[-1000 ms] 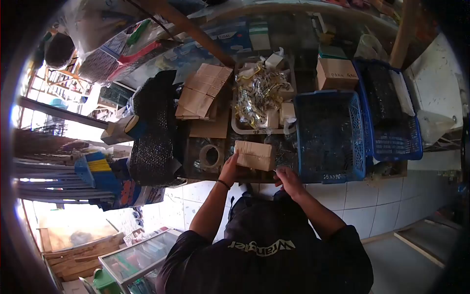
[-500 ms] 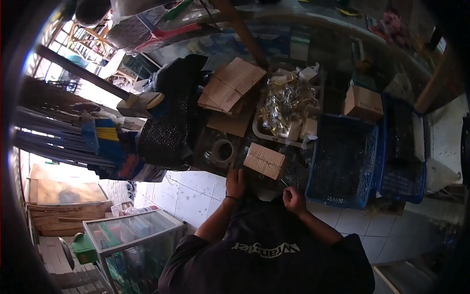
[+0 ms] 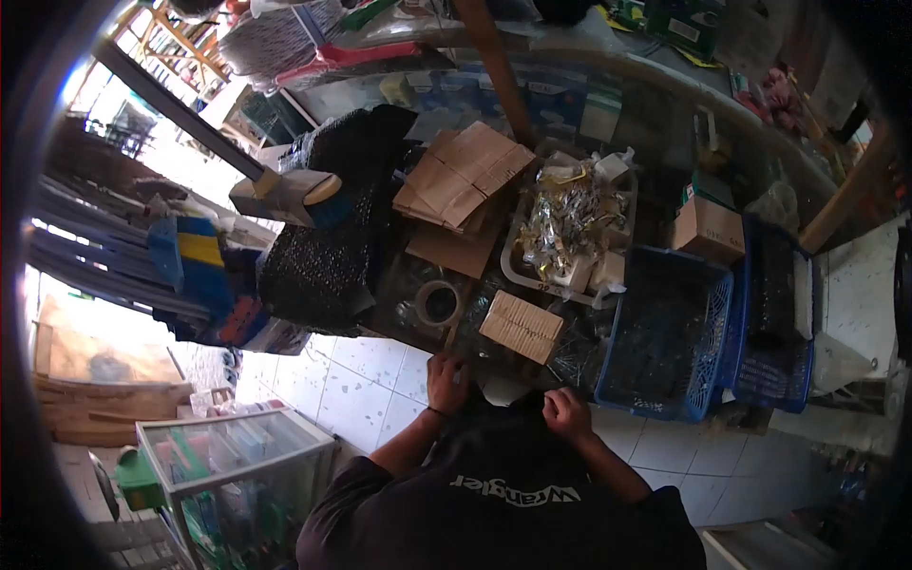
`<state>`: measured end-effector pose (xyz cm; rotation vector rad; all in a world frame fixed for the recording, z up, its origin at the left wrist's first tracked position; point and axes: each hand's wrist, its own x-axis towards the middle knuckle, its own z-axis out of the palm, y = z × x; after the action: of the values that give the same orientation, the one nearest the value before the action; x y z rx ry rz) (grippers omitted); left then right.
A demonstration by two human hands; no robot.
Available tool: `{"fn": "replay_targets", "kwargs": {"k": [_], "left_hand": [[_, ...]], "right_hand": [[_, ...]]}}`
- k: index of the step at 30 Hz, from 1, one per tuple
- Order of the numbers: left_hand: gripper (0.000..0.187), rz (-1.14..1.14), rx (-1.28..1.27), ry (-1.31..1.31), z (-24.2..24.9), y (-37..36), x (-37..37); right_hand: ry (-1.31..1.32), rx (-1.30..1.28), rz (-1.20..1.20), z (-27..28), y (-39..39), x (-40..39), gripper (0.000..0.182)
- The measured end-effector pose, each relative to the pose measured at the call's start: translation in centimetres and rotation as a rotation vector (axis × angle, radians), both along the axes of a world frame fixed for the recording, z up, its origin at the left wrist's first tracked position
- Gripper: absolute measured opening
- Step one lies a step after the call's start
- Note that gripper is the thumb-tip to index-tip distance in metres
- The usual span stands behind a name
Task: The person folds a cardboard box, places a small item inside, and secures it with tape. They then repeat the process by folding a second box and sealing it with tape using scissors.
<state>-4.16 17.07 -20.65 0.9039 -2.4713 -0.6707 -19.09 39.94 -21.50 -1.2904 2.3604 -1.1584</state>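
My left hand (image 3: 446, 383) is at the near edge of the table, fingers curled, with a dark band at the wrist. What those fingers hold, if anything, is hidden. To its right my right hand (image 3: 567, 412) is closed like a fist in front of my dark shirt (image 3: 494, 465), its contents also out of sight. A small flat piece of brown cardboard (image 3: 522, 327) lies on the table just beyond both hands. Beside it, at the left, sits a roll of tape (image 3: 439, 303). Clear plastic wrapping (image 3: 578, 351) lies to the cardboard's right.
Folded cardboard sheets (image 3: 465, 180) are stacked farther back. A white tray (image 3: 541, 282) holds many plastic-wrapped metallic pieces. Blue baskets (image 3: 717, 366) stand right, near a brown box (image 3: 708, 228). Black bubble wrap (image 3: 318, 266) hangs left, above a glass cabinet (image 3: 233, 446).
Both hands have drawn back from the table toward my body. A thin stick-like thing seen by the right hand no longer shows. The view has shifted slightly.
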Motion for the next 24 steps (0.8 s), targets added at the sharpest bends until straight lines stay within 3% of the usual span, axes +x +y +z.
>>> {"fn": "replay_targets", "kwargs": {"k": [1,3,5,6,10,13,15,19,24], "left_hand": [[0.031,-0.002,-0.061,-0.008,0.2,-0.6,0.7],[0.069,-0.074,-0.042,-0.172,0.1,-2.6,3.0],[0.082,-0.072,-0.14,-0.411,0.4,-4.1,4.3],[0.089,-0.133,-0.118,-0.473,0.2,-5.3,5.0],[0.096,-0.233,-0.065,-0.67,0.4,-8.8,6.3],[0.096,-0.272,-0.051,-0.814,1.5,-10.0,6.4],[0.096,-0.309,-0.065,-0.927,1.5,-10.4,6.3],[0.095,-0.346,0.013,-0.79,0.5,-10.9,6.5],[0.094,-0.351,0.154,-0.915,-0.4,-11.4,5.6]], "right_hand": [[0.139,-0.027,0.032,0.0,0.0,-0.2,0.017],[0.158,0.099,-0.011,0.8,0.0,-0.3,0.034],[0.209,0.24,-0.069,2.6,0.0,0.1,0.046],[0.225,0.364,-0.004,1.4,0.3,0.6,0.067],[0.105,0.494,-0.124,1.5,-1.3,3.4,0.072],[0.208,0.532,-0.08,0.4,-2.4,4.9,0.078],[0.144,0.618,-0.093,0.8,-3.3,5.3,0.08],[0.127,0.715,-0.05,0.6,-3.0,5.0,0.085],[0.176,0.769,-0.039,-1.6,-2.6,5.2,0.093]]}}
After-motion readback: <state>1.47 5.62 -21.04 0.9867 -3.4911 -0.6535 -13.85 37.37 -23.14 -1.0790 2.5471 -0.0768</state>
